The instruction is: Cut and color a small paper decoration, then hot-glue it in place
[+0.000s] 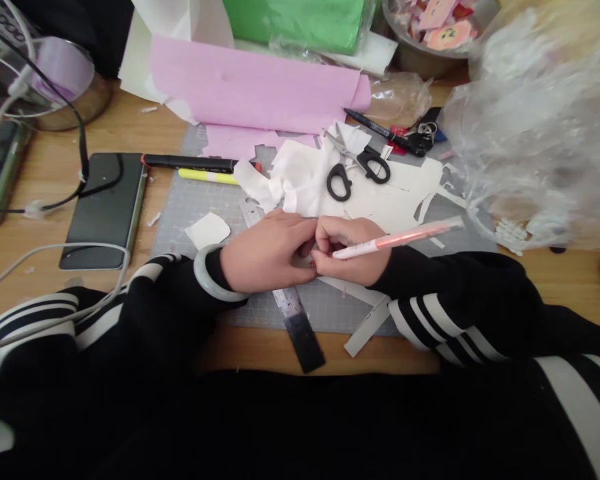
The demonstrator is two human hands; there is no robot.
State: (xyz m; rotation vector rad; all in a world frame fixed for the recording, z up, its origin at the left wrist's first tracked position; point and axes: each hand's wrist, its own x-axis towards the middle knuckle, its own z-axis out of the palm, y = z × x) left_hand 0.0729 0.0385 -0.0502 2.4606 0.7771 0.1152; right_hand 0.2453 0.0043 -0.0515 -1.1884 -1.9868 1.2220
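My right hand is closed around a slim pen with a white and orange-pink barrel, its back end pointing right. Fingertips to fingertips with it, my left hand is curled inward; whatever lies between its fingers is hidden. A pale bangle circles my left wrist. Beneath the left hand a ruler slants across the grey cutting mat. Just beyond both hands are crumpled white paper, black-handled scissors and white sheet scraps. A small paper piece lies beside my left hand.
A phone and a cable lie left. A black marker and yellow pen rest near pink paper. Another black pen lies farther back. Clear plastic bags bulge at right, near a bowl.
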